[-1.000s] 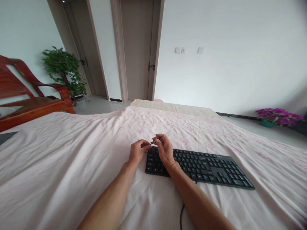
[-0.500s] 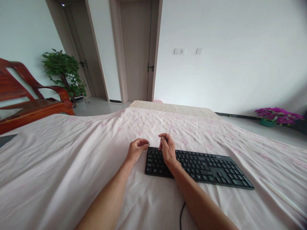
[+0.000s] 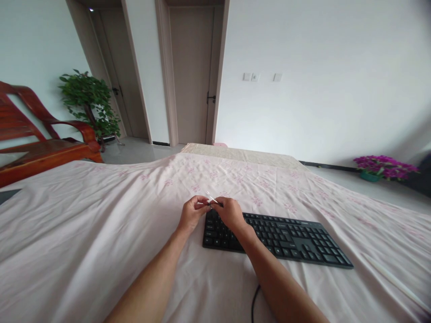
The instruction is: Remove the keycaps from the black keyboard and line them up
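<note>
A black keyboard (image 3: pixel 289 240) lies at a slant on the pale pink floral cloth. Over its left end, my right hand (image 3: pixel 230 213) is closed on a thin, pale, wire-like tool (image 3: pixel 213 198), whose far end points up and to the left. My left hand (image 3: pixel 192 213) is just beyond the keyboard's upper left corner, thumb and fingers pinched on a small dark piece (image 3: pixel 210 205) the size of a keycap. The fingertips of both hands meet at this piece, and much of it is hidden. The right forearm covers part of the keys.
The wrinkled cloth (image 3: pixel 101 233) spreads all around the keyboard. A black cable (image 3: pixel 254 303) runs toward me. On the right lies a long pale strip (image 3: pixel 393 278), and a dark flat thing (image 3: pixel 9 196) shows at the left edge. A wooden chair (image 3: pixel 43 134) stands beyond.
My right hand has moved left and turned inward, bringing the thin tool to the small dark piece in my left hand. The left hand has barely shifted. The view has tilted slightly.
</note>
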{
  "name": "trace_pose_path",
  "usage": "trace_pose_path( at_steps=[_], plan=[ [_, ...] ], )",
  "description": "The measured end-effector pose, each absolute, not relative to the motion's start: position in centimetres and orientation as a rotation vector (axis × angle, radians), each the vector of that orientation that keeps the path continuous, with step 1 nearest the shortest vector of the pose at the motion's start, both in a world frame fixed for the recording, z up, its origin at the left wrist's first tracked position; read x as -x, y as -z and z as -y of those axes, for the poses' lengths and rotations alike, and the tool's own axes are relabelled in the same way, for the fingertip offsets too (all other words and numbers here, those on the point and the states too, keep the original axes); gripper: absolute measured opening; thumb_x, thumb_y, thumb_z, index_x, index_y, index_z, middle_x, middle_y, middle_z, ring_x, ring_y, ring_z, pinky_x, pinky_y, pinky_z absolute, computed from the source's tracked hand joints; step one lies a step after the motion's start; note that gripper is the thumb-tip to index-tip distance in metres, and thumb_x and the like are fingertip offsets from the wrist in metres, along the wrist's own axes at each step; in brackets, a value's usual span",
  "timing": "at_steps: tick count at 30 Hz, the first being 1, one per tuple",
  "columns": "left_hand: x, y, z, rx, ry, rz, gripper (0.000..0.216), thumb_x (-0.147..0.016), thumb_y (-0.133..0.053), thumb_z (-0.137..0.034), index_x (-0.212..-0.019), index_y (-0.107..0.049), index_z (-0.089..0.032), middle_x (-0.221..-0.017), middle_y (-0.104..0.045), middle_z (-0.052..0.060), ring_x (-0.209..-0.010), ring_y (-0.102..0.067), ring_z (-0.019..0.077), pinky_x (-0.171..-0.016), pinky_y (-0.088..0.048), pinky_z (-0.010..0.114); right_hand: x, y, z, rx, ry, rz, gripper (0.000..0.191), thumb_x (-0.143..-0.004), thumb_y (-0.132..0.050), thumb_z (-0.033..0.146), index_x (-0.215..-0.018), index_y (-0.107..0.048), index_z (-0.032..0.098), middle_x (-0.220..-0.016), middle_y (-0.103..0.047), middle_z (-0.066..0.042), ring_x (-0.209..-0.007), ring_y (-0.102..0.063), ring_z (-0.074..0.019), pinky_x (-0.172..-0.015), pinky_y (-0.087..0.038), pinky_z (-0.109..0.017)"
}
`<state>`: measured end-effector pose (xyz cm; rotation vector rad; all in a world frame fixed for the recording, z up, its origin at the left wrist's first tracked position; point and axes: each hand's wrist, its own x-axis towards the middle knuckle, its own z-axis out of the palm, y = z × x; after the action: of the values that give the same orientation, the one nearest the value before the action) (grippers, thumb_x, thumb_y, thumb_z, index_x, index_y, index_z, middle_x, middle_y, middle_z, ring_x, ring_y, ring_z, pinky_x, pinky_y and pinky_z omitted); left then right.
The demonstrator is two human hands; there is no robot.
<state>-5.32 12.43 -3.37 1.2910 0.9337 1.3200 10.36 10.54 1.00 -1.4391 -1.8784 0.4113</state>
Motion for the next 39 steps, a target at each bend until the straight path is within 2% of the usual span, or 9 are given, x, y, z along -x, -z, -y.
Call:
trace_pose_path(
  at_steps=[7,10,14,29,34,39],
  plan=[
    [5.4,3.9,-12.7,-1.322,-1.357,-1.072,0.037,-0.069,-0.07,-0.031,-0.102,-0.062,-0.016,-0.102,-0.068,0.008,-0.082,-0.067,0.0178,-0.071,-0.054,0.028,-11.9,-2.6,-12.5,1.664,-0.336,1.925,0.011,-0.076,-0.064,0.03,-0.079,-0.073,0.026,-0.074,-0.071,-0.001,-0.07,-0.063,-0.0182,-0.06,-0.04,-0.025],
    [5.4,4.5,-13.1,-1.408,-1.331,-1.232,0.028,-0.072,-0.065,-0.029,-0.098,-0.065,-0.017,-0.097,-0.069,0.007,-0.081,-0.066,0.018,-0.069,-0.053,0.029,-12.6,-2.9,-14.1,1.85,-0.24,1.971,0.012,-0.076,-0.065,0.029,-0.082,-0.074,0.026,-0.08,-0.071,-0.003,-0.078,-0.064,-0.019,-0.062,-0.039,-0.025],
    [5.4,4.7,-13.1,-1.624,-1.263,-1.279,0.02,-0.077,-0.059,-0.026,-0.093,-0.068,-0.019,-0.092,-0.071,0.005,-0.084,-0.066,0.0175,-0.079,-0.051,0.029,-12.5,-2.1,-15.5,1.97,-0.211,2.084,0.014,-0.078,-0.063,0.029,-0.086,-0.074,0.026,-0.086,-0.072,-0.003,-0.084,-0.064,-0.0197,-0.064,-0.039,-0.025],
    [5.4,3.9,-12.4,-1.864,-1.117,-1.373,0.023,-0.084,-0.049,-0.031,-0.092,-0.07,-0.024,-0.093,-0.072,0.0,-0.087,-0.065,0.016,-0.076,-0.046,0.024,-12.5,-0.6,-15.5,1.936,-0.262,2.17,0.017,-0.075,-0.066,0.033,-0.09,-0.073,0.029,-0.09,-0.071,-0.001,-0.087,-0.063,-0.0198,-0.068,-0.04,-0.026],
    [5.5,4.1,-12.2,-1.879,-1.126,-1.382,0.026,-0.086,-0.046,-0.035,-0.094,-0.069,-0.024,-0.095,-0.072,0.001,-0.089,-0.065,0.0164,-0.078,-0.046,0.025,-16.0,-2.4,-14.8,1.952,-0.206,2.067,0.026,-0.086,-0.053,0.041,-0.099,-0.071,0.028,-0.097,-0.07,-0.005,-0.091,-0.062,-0.0222,-0.069,-0.041,-0.028],
    [5.4,4.5,-12.2,-1.86,-1.139,-1.397,0.03,-0.088,-0.043,-0.038,-0.096,-0.068,-0.024,-0.099,-0.072,0.002,-0.089,-0.065,0.0169,-0.079,-0.048,0.026,-26.2,-4.0,-12.8,2.335,0.129,1.863,0.035,-0.091,-0.04,0.038,-0.101,-0.071,0.024,-0.106,-0.067,-0.011,-0.103,-0.056,-0.029,-0.077,-0.043,-0.035]
  ],
)
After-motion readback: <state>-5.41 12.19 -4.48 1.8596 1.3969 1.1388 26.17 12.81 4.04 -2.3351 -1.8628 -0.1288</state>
